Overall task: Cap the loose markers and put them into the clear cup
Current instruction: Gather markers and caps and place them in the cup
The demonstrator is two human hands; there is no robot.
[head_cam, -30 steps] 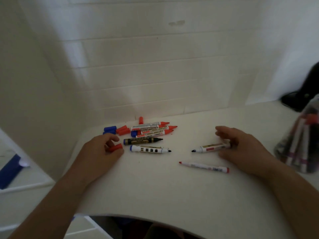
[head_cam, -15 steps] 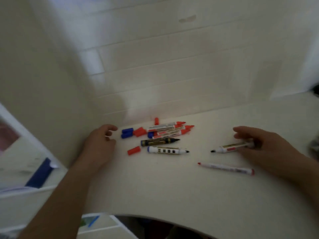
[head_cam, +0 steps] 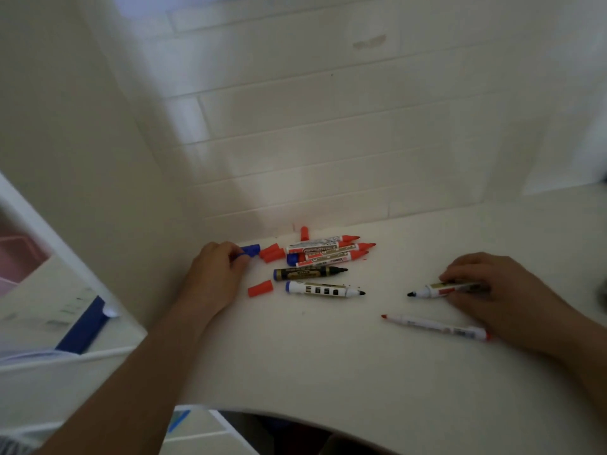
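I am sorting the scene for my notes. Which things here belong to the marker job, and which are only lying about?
Belong to the job:
- uncapped markers in the pile
- black-tipped marker gripped by the right hand
- thin red pen
- loose red cap
- blue cap at the left hand

Only lying about:
- blue-edged object beside the table

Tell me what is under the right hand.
The right hand covers the back end of a white marker, its fingers curled over the barrel. The uncapped black tip pokes out to the left. The barrel's rear end and the table beneath the palm are hidden.
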